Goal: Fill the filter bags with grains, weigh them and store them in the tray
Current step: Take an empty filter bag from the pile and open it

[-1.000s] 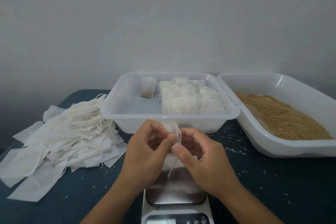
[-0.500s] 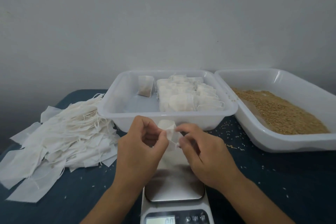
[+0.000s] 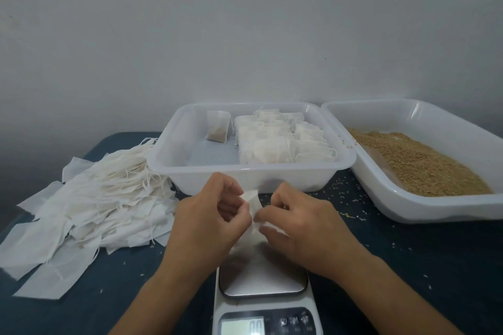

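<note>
Thin white filter paper is what both hands work on: one small filter bag point(image 3: 251, 208) is held in the air just above the steel platform of the scale point(image 3: 262, 275), in front of the near wall of the storage tray point(image 3: 245, 179). The left hand point(image 3: 209, 223) has its fingers curled and pinches the bag's left edge between thumb and fingertips, while the right hand point(image 3: 302, 226) pinches the opposite side, so the two grips probably pull the mouth apart ready for filling; whether any grain is inside cannot be told. The scale sits directly under the hands, likely so the bag can drop straight onto it, and its display shows zero with nothing on the platform. Inside the storage tray, filled bags point(image 3: 283, 139) stand packed in rows on the right side, and a single bag point(image 3: 217, 130) with brown grain visible leans against the far wall. To the right, touching that tray's rim, the grain tray point(image 3: 441, 209) holds the brown grains point(image 3: 419, 163) within easy reach. On the left lies the heap of empty bags point(image 3: 89, 204), strings tangled, on the dark tabletop point(image 3: 422, 266) dotted with spilled grains.
</note>
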The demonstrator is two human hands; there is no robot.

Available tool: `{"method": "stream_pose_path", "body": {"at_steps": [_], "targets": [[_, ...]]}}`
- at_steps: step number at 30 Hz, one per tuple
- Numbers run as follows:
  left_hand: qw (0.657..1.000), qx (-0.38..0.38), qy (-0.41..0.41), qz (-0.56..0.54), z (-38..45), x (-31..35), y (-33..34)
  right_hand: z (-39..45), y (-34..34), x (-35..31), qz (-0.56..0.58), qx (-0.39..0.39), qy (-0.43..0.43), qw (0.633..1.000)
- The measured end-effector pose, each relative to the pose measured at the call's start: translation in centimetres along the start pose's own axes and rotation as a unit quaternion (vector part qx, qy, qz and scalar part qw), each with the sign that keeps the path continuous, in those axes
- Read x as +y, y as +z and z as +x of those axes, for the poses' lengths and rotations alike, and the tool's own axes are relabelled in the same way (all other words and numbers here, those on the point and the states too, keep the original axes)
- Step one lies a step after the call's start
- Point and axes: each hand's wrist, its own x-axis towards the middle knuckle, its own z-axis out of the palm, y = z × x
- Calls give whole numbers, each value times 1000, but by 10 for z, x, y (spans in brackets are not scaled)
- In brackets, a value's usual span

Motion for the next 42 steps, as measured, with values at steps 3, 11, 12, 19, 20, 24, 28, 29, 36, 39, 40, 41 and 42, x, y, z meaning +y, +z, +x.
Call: {"method": "stream_pose_path", "body": {"at_steps": [3, 11, 12, 19, 20, 24, 28, 29, 36, 39, 40, 41, 42], "targets": [[993, -14, -71, -94, 1, 1, 1, -2, 1, 3, -10, 48, -41, 998], [977, -43, -128, -162, 4, -2, -3, -5, 3, 2, 101, 66, -93, 988], [977, -49, -124, -169, 4, -1, -3, -5, 1, 2, 118, 53, -75, 989], [929, -239, -100, -264, 1, -3, -8, -10, -3, -1, 268, 13, 94, 959], [919, -271, -103, -268, 0, -3, -9, -11, -4, -2, 304, 2, 112, 946], [893, -318, -112, -299, -2, 1, -14, -9, -10, -7, 419, -17, 148, 896], [895, -337, -110, -271, 1, 1, -16, -9, -12, -5, 420, -44, 161, 892], [893, -345, -110, -268, 2, 0, -15, -9, -12, -4, 409, -53, 163, 897], [853, -396, -143, -308, 19, 7, -23, -8, -22, -1, 490, -109, 180, 846], [848, -395, -146, -322, 35, 14, -19, -7, -27, 3, 500, -108, 169, 842], [848, -393, -148, -323, 40, 17, -15, -7, -29, 5, 498, -107, 171, 843], [848, -390, -149, -327, 43, 20, -11, -7, -31, 7, 493, -107, 175, 846], [847, -388, -149, -332, 45, 23, -6, -7, -32, 10, 487, -106, 182, 848]]}}
